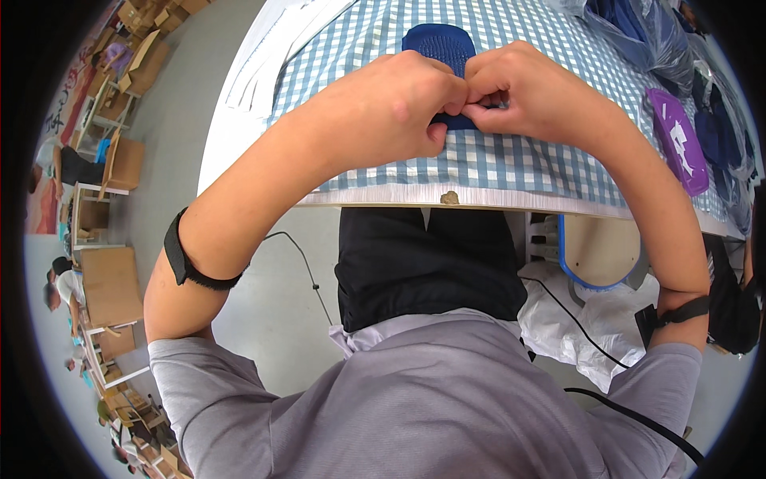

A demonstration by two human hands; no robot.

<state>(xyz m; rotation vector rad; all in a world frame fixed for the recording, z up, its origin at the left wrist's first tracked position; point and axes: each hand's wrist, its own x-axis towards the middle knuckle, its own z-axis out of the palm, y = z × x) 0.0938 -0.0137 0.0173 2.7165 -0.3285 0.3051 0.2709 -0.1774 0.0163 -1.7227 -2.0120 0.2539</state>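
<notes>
A dark blue, sock-like fabric piece (439, 38) with rows of small light dots lies flat on the blue-and-white checked cloth (351, 88), its rounded end pointing away from me. My left hand (411, 100) and my right hand (515, 88) meet over its near end. Both are closed, with thumbs and fingertips pinching at the near edge of the fabric. The fingers cover much of that end, so the exact grip between the fingertips is partly hidden.
To the right sit a purple plastic tray (678, 142) and clear bags (638, 40) of dark blue items. White strips (267, 60) lie at the table's left. Under the table are a blue-edged stool (602, 251) and white plastic (578, 327). Cartons (120, 283) and people line the far left.
</notes>
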